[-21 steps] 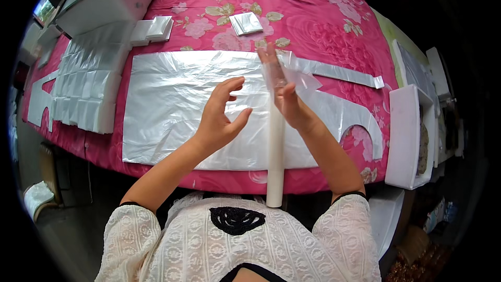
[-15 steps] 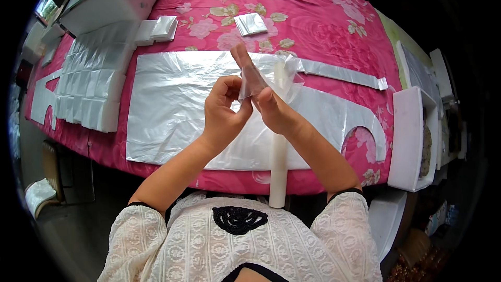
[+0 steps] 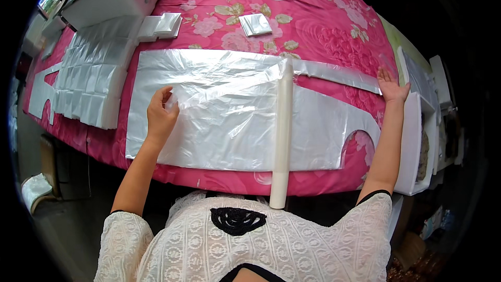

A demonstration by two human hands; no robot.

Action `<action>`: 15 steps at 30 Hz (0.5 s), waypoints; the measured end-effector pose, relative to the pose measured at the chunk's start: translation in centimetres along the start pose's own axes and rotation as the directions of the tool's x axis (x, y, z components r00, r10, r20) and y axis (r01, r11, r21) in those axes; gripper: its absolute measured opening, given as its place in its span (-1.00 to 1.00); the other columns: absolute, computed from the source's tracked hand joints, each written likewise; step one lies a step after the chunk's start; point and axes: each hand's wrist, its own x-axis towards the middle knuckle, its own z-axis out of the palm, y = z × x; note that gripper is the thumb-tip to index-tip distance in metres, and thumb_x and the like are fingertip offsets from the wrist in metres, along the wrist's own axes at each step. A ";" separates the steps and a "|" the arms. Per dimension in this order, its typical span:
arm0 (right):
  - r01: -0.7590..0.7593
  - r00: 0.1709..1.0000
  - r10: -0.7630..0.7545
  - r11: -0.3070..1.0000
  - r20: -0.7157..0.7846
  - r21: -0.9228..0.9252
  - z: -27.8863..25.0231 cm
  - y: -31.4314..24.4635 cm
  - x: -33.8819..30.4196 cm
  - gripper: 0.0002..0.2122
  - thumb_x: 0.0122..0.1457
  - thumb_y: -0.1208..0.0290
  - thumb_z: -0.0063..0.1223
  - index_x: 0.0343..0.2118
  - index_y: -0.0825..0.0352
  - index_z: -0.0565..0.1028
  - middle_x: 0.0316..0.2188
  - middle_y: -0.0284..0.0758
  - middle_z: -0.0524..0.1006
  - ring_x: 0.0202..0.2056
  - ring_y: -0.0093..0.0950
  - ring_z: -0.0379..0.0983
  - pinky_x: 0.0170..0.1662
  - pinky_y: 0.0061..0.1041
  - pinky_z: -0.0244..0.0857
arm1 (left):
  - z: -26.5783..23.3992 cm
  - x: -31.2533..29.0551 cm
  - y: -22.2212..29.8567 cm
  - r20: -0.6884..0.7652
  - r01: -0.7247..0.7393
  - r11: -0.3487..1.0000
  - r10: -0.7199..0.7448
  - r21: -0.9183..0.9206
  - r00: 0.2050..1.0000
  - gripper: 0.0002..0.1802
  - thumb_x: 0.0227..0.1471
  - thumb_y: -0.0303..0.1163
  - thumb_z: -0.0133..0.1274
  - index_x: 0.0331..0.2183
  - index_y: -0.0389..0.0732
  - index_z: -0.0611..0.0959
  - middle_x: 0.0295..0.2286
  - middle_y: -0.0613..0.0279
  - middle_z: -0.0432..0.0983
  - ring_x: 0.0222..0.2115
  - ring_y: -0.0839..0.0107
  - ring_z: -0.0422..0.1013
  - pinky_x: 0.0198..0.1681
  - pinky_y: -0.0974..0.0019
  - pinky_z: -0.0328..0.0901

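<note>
A large sheet of silvery-clear plastic film [image 3: 209,130], shaped like a flat apron with a curved cutout and a long strap [image 3: 339,73], lies across the pink floral cloth. My left hand [image 3: 163,114] is above its left part, fingers curled in a pinch on a bit of clear plastic film [image 3: 174,98]; how far this film reaches over the sheet is hard to see. My right hand [image 3: 392,87] is stretched out at the strap's far right end, fingers apart, hiding that end. A whitish tube [image 3: 281,141] lies across the sheet between my hands.
Stacks of folded plastic packets [image 3: 91,73] and a white foam box [image 3: 117,0] stand at the left. One folded packet [image 3: 255,24] rests beyond the sheet. A white foam box [image 3: 412,146] stands at the right edge. The floral cloth [image 3: 308,15] covers the table.
My hands were together over the middle of the sheet, handling a clear film. They have parted: the left moved left with clear film, the right swung far right to the strap's end.
</note>
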 end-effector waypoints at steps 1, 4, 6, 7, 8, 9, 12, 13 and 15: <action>0.002 1.000 -0.004 0.997 -0.023 -0.075 -0.6 -0.2 0.1 -0.17 0.09 -0.28 -0.43 0.16 0.46 -0.01 0.13 -0.02 0.11 0.13 -0.18 0.07 0.15 -0.22 -0.06 | -0.4 -0.1 -0.8 0.000 0.045 0.999 -0.045 0.015 0.999 -0.54 -0.23 -0.62 0.07 -0.16 -0.24 0.46 -0.32 0.18 0.44 -0.33 0.37 0.38 -0.32 0.43 0.29; 0.046 0.996 -0.005 0.880 0.087 -0.472 -3.3 0.9 -1.9 -0.27 0.14 -0.18 -0.42 0.13 0.45 0.07 0.06 -0.11 0.26 0.07 -0.28 0.19 0.11 -0.34 0.04 | -2.3 -0.7 -0.4 0.011 0.122 0.977 -0.125 0.173 0.992 -0.52 -0.25 -0.61 0.10 -0.15 -0.23 0.46 -0.25 0.19 0.41 -0.30 0.34 0.38 -0.30 0.38 0.30; 0.318 0.898 0.101 0.523 0.427 -0.791 -5.4 7.2 -7.0 -0.39 0.21 -0.05 -0.33 0.11 0.43 0.15 0.04 -0.16 0.30 0.05 -0.41 0.23 0.09 -0.43 0.07 | -3.5 -1.3 -0.9 -0.006 0.084 0.965 -0.085 0.249 0.996 -0.49 -0.27 -0.61 0.11 -0.14 -0.21 0.46 -0.15 0.18 0.37 -0.21 0.28 0.36 -0.23 0.36 0.28; 0.566 0.770 0.209 0.211 0.602 -0.797 -7.7 9.5 -9.1 -0.41 0.20 -0.05 -0.29 0.12 0.36 0.17 0.07 -0.20 0.29 0.11 -0.39 0.17 0.13 -0.40 0.02 | -3.9 -1.7 -1.6 -0.021 0.019 0.960 -0.014 0.278 1.000 -0.48 -0.27 -0.61 0.11 -0.14 -0.21 0.45 -0.14 0.17 0.37 -0.19 0.27 0.35 -0.21 0.36 0.27; 0.770 0.611 0.372 -0.073 0.699 -0.633 -7.2 11.9 -13.2 -0.40 0.16 0.04 -0.13 0.14 0.38 0.14 0.13 -0.12 0.19 0.16 -0.20 0.07 0.19 -0.37 -0.08 | -4.8 -2.4 -2.2 -0.038 -0.036 0.944 0.051 0.327 0.998 -0.48 -0.27 -0.61 0.11 -0.13 -0.20 0.45 -0.12 0.16 0.36 -0.16 0.27 0.34 -0.19 0.36 0.26; 0.908 0.410 0.492 -0.143 0.768 -0.393 -7.6 13.5 -15.6 -0.37 0.11 0.01 -0.09 0.14 0.36 0.15 0.15 -0.12 0.13 0.17 -0.15 0.02 0.19 -0.31 -0.10 | -5.8 -3.0 -2.5 -0.043 -0.015 0.939 0.032 0.344 0.999 -0.45 -0.27 -0.61 0.11 -0.11 -0.21 0.43 -0.08 0.16 0.33 -0.09 0.25 0.31 -0.08 0.31 0.23; 0.972 0.233 0.669 -0.132 0.706 -0.195 -8.8 15.9 -18.4 -0.34 0.08 -0.05 -0.14 0.15 0.33 0.15 0.19 -0.16 0.07 0.22 -0.16 -0.09 0.22 -0.25 -0.17 | -8.4 -4.0 -2.0 -0.102 0.113 0.971 -0.092 0.213 0.990 -0.47 -0.22 -0.61 0.08 -0.10 -0.23 0.42 -0.05 0.15 0.31 -0.05 0.27 0.29 -0.02 0.27 0.22; 0.975 0.218 0.675 -0.123 0.705 -0.184 -8.7 16.3 -18.7 -0.34 0.08 -0.06 -0.16 0.15 0.33 0.15 0.20 -0.16 0.06 0.23 -0.16 -0.11 0.22 -0.25 -0.18 | -9.0 -4.2 -3.4 -0.135 -0.032 0.991 0.050 0.132 0.990 -0.51 -0.17 -0.60 0.05 -0.09 -0.25 0.41 -0.03 0.15 0.30 -0.06 0.29 0.29 -0.02 0.31 0.20; 0.986 0.164 0.704 -0.105 0.691 -0.128 -7.9 17.4 -19.0 -0.35 0.08 -0.05 -0.17 0.15 0.32 0.16 0.20 -0.18 0.05 0.24 -0.18 -0.15 0.23 -0.22 -0.19 | -10.8 -4.9 -3.6 -0.159 0.013 0.992 0.008 0.129 0.987 -0.53 -0.14 -0.60 0.03 -0.09 -0.25 0.41 -0.03 0.14 0.30 -0.07 0.30 0.30 -0.03 0.34 0.20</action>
